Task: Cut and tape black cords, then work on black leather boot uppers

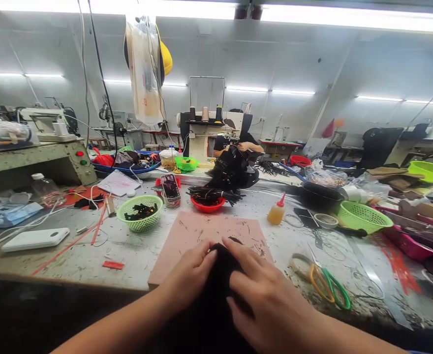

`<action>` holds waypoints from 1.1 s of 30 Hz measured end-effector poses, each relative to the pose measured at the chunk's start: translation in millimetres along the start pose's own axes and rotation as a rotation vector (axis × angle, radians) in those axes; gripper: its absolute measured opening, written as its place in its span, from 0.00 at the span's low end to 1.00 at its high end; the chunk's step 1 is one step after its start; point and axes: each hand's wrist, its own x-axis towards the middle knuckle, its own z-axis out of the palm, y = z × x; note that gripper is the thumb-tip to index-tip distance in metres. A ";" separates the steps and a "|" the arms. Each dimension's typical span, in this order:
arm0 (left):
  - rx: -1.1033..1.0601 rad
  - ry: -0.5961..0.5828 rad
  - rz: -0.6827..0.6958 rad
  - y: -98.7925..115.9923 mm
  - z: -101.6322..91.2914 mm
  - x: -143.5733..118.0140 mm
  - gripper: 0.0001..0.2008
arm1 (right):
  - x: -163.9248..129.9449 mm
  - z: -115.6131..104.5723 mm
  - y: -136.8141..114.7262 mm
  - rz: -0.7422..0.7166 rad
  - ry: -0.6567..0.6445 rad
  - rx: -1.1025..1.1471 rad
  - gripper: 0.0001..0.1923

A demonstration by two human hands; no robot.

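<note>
We see two bare forearms ending in the left hand (189, 278) and right hand (264, 295). Neither wears a glove, ring or watch. A sliver of blue sleeve shows at our right elbow.

One head-worn view, looking forward and down over the surface (91, 255); hands (231, 285) sit close at 6 o'clock, the workshop stretches toward 12 o'clock.

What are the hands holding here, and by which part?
Both the left hand and right hand grip a black piece of material at its top edge.
</note>
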 end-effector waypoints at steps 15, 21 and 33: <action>0.366 0.244 -0.042 -12.7 19.6 -8.3 0.12 | -27.3 31.4 6.5 0.441 0.098 0.757 0.12; 0.307 0.222 -0.042 -13.9 21.6 -6.9 0.12 | -29.9 31.0 9.7 0.381 0.107 0.757 0.19; 0.422 0.062 0.067 -12.3 14.2 -5.5 0.09 | -11.9 14.2 5.3 0.298 -0.095 0.618 0.09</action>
